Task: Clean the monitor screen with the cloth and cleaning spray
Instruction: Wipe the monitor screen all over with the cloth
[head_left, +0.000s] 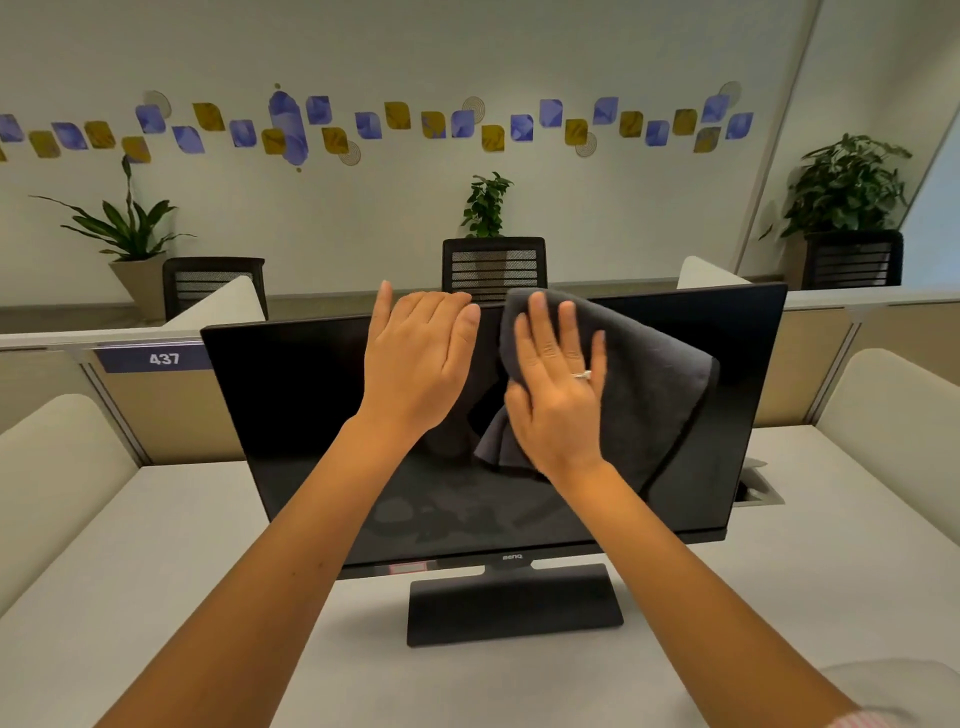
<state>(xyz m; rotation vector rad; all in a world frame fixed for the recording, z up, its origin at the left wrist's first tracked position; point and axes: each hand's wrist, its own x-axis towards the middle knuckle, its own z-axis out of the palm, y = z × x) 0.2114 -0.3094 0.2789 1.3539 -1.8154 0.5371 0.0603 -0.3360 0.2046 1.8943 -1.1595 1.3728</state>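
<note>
Desk (156, 545) bears upright monitor (311, 405), wide sideways; right hand (558, 400) flat-fingered presses cloth (654, 384), left hand (415, 364) open.

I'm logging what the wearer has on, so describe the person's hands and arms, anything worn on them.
Both forearms are bare, with no sleeves or watch in view. The right hand wears a thin, light-coloured ring on one finger. The left hand shows no jewellery. No gloves on either hand.

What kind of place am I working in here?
Most likely an open-plan office: a BenQ monitor on a partitioned desk, a workstation number plate 437, and mesh office chairs behind the divider.
</note>
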